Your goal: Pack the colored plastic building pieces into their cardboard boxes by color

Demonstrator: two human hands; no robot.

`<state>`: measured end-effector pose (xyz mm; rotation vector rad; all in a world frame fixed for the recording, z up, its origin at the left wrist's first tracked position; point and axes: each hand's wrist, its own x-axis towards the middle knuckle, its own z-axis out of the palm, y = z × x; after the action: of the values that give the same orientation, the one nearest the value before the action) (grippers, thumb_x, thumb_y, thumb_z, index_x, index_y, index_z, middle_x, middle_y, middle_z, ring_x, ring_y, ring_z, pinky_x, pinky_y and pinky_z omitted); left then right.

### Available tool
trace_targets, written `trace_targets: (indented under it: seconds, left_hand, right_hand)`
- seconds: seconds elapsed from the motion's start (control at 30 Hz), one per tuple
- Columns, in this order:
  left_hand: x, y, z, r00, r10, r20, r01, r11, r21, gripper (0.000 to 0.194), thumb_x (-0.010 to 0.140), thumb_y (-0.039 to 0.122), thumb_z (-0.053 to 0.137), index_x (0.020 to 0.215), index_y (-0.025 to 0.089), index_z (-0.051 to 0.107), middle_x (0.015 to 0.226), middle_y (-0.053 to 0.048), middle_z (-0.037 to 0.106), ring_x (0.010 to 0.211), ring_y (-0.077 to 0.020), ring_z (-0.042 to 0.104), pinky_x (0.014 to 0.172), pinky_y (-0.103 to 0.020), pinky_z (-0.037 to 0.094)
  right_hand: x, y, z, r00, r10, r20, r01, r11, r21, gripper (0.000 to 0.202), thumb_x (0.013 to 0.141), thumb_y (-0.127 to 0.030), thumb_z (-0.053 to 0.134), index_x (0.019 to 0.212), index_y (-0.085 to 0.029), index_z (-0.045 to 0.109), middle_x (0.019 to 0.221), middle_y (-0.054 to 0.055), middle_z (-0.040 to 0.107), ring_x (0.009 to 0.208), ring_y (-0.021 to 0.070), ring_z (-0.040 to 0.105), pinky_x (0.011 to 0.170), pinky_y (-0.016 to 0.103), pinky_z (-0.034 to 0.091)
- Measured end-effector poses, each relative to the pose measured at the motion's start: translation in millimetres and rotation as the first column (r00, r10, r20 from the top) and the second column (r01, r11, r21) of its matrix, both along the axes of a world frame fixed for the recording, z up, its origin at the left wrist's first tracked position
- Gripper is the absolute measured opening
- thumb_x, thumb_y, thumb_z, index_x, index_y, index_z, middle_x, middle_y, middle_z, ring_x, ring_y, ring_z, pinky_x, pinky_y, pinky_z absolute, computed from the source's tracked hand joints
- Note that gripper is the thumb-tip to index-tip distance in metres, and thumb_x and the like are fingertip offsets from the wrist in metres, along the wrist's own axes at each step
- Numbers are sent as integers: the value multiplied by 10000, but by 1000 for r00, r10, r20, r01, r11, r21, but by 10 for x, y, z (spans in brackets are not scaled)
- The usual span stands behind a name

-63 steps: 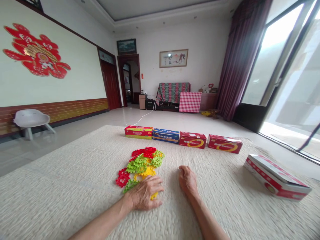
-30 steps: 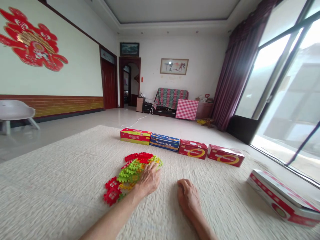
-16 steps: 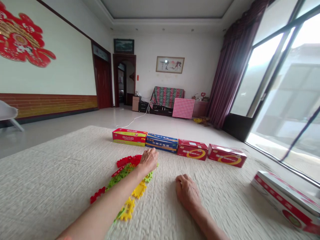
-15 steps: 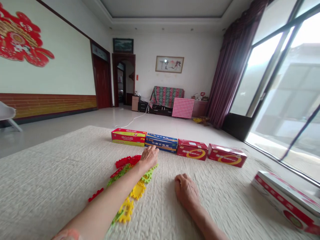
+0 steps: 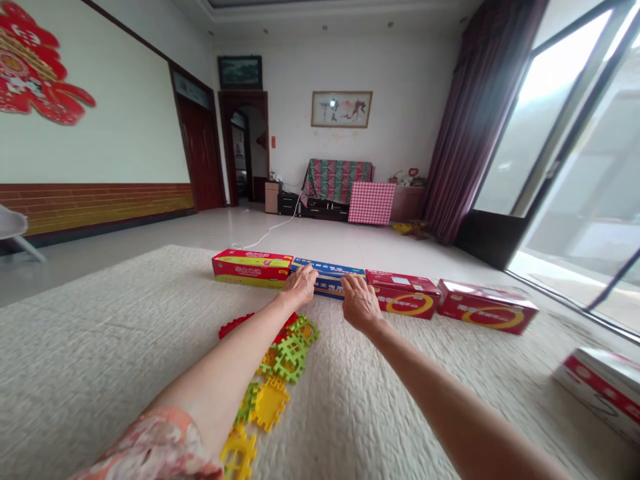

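Observation:
A row of boxes stands across the cream textured surface: a red and yellow-green box (image 5: 253, 268), a blue box (image 5: 330, 272), a dark red box (image 5: 403, 295) and another dark red box (image 5: 487, 307). My left hand (image 5: 301, 285) is at the left part of the blue box, fingers bent and close together; its grip is unclear. At that box's right end lies my right hand (image 5: 360, 300), fingers spread over its edge beside the nearer dark red box. Beneath and beside my left forearm are interlocking plastic pieces, green (image 5: 291, 357), yellow (image 5: 271, 403) and red (image 5: 235, 325).
A white and red box (image 5: 605, 387) lies at the right. The cream mat (image 5: 100, 333) ends before a tiled floor. Farther back are a cloth-covered cabinet (image 5: 337, 180), a checked cloth (image 5: 371, 203), a purple curtain (image 5: 475, 113) and a white chair (image 5: 13, 223) at far left.
My right hand has moved forward to the blue box, and its fingers have spread. My left hand stays near that box. The view has shifted closer to the row.

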<state>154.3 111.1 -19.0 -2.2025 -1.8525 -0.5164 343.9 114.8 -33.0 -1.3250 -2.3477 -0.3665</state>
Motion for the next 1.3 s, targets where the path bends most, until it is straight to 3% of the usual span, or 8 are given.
trace_targets:
  seconds: [0.17, 0.33, 0.43, 0.53, 0.7, 0.83, 1.07, 1.3]
  left_hand:
    - [17, -6, -64, 998, 49, 39, -50, 998, 27, 299, 874, 103, 387, 990, 180, 651, 1141, -91, 566, 1061, -230, 525, 807, -309, 466]
    - [19, -12, -141, 997, 62, 55, -64, 997, 45, 312, 904, 139, 377, 914, 188, 685, 1264, -73, 523, 1123, -232, 498, 820, -310, 473]
    - [-13, -84, -77, 998, 41, 45, -44, 997, 66, 319, 905, 128, 368, 941, 179, 681, 1306, -74, 509, 1139, -224, 495, 855, -311, 470]
    - [-36, -245, 87, 1000, -1, 25, -1, 996, 93, 321, 906, 117, 361, 955, 176, 672, 1320, -75, 506, 1148, -217, 495, 910, -317, 456]
    - [74, -772, 405, 996, -86, -19, 88, 987, 134, 297, 909, 130, 369, 966, 183, 656, 1276, -79, 531, 1125, -223, 501, 921, -335, 457]
    - [343, -1390, 499, 984, -172, -39, 175, 977, 122, 280, 898, 106, 369, 923, 188, 636, 1108, -74, 585, 1011, -211, 537, 850, -324, 472]
    - [836, -2263, 251, 972, -234, 27, 231, 969, 87, 241, 905, 123, 376, 855, 192, 601, 1053, -62, 607, 954, -199, 564, 848, -321, 473]
    - [897, -2553, 50, 955, -292, 51, 278, 943, 184, 171, 887, 210, 479, 829, 202, 640, 1122, -63, 619, 990, -217, 573, 908, -380, 467]
  right_hand:
    - [-84, 62, 28, 998, -17, 55, 15, 999, 42, 386, 856, -94, 447, 1201, -193, 590, 1221, 134, 536, 1129, 285, 400, 934, 424, 285]
    - [-125, 83, 45, 999, -28, 34, 25, 996, 85, 264, 892, -124, 438, 1004, -200, 665, 1247, 111, 536, 1116, 280, 397, 924, 429, 274]
    - [-122, 63, 93, 1000, 3, 27, -6, 993, 118, 275, 916, -123, 395, 993, -177, 653, 1257, 101, 547, 1119, 266, 403, 949, 419, 263]
    - [-85, -74, 244, 999, 37, 12, -38, 992, 121, 262, 894, -115, 412, 1013, -156, 642, 1258, 117, 546, 1117, 266, 410, 958, 412, 263]
    - [120, -598, 589, 995, 96, -41, -91, 990, 104, 194, 821, -141, 479, 944, -161, 629, 1193, 122, 567, 1068, 258, 459, 937, 380, 298]
    - [453, -1150, 683, 985, 136, -109, -131, 990, 49, 158, 748, -126, 478, 830, -180, 603, 1110, 95, 603, 995, 229, 517, 928, 352, 331]
    - [1033, -1960, 488, 967, 181, -178, -191, 980, -45, 96, 702, -142, 488, 744, -204, 548, 1091, 78, 622, 986, 224, 563, 924, 369, 381]
    - [1244, -2342, 297, 955, 188, -227, -224, 964, -145, 115, 767, -162, 503, 760, -217, 604, 1143, 75, 636, 1040, 234, 592, 939, 392, 402]
